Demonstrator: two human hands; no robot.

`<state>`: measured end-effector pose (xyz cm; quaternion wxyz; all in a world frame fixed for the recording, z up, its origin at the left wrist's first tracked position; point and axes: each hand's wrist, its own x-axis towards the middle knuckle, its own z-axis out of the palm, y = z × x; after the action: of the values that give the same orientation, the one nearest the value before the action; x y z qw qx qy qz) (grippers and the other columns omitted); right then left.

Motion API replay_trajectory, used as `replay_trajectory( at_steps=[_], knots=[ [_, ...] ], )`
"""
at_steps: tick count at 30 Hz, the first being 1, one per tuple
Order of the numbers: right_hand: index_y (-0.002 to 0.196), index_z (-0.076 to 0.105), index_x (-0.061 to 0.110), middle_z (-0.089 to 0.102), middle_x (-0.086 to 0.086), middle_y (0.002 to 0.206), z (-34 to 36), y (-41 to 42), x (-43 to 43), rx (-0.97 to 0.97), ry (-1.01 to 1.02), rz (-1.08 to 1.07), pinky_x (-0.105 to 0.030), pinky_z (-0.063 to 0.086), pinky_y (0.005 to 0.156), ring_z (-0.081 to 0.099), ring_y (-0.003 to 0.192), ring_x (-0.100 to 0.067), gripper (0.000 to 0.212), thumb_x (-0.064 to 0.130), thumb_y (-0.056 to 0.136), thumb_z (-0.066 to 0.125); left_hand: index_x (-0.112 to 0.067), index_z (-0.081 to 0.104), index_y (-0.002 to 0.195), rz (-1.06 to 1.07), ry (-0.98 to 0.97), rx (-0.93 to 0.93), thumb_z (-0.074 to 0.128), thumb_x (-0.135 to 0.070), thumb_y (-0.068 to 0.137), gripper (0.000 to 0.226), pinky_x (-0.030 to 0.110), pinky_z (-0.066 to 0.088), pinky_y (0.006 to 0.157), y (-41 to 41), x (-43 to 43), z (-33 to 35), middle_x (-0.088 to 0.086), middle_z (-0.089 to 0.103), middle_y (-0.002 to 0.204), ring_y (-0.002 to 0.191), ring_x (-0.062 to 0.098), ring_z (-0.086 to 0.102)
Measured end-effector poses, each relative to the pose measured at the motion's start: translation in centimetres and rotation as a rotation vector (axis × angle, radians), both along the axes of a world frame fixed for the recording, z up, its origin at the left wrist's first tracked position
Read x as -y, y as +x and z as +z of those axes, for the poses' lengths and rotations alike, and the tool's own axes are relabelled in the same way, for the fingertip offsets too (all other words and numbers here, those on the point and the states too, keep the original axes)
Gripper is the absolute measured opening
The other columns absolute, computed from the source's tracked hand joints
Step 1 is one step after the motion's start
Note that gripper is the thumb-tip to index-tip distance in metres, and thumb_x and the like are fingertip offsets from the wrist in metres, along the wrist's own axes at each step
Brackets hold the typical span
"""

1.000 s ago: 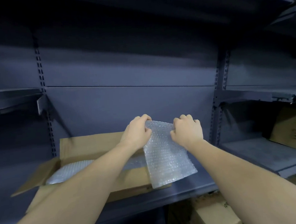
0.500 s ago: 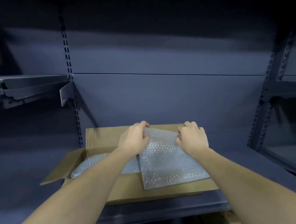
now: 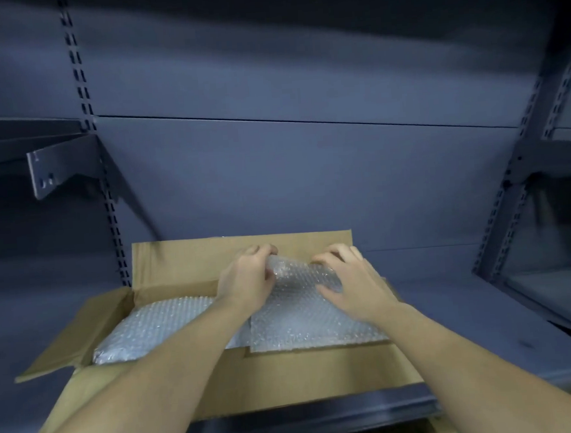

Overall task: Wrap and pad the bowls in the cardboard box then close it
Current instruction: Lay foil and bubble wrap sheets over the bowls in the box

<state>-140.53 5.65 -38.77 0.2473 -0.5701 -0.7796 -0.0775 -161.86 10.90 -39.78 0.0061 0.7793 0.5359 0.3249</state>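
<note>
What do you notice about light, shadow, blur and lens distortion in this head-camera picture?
Head view: dim bluish light, the bubble wrap glinting brightest; head view: the shelf bracket throws a slanting shadow on the back panel; head view: the left slotted upright leans, wide-angle distortion; head view: soft blur, strongest toward the edges.

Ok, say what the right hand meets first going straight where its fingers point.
Right hand pinches the bubble wrap sheet; beyond it, probably the cardboard box's upright back flap, though depth is unclear.
</note>
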Motion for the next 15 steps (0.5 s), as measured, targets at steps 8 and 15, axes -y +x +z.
replay_trajectory(
  at_steps=[8,15],
  knots=[
    [0.132,0.049,0.041,0.048,0.016,0.135,0.6,1.9,0.1,-0.086,-0.396,0.039,-0.035,0.040,0.104,0.045,0.125,-0.007,0.062,0.074,0.080,0.051,-0.022,0.069,0.114,-0.399,-0.090,-0.121,0.065,-0.033,0.092,0.025,0.034,0.043,0.099,-1.3,1.4,0.8,-0.004,0.061,0.118,0.112,0.013,0.054],
    [0.153,0.021,0.037,0.017,0.014,0.161,1.9,0.3,0.9,0.079,-0.772,0.085,-0.038,0.021,0.119,0.023,0.146,-0.014,0.094,0.084,0.076,0.045,-0.031,0.031,0.152,-0.414,-0.510,-0.469,0.036,-0.080,0.085,0.083,0.037,0.028,0.118,-1.6,3.6,1.6,-0.008,0.031,0.159,0.144,0.014,0.031]
  ],
)
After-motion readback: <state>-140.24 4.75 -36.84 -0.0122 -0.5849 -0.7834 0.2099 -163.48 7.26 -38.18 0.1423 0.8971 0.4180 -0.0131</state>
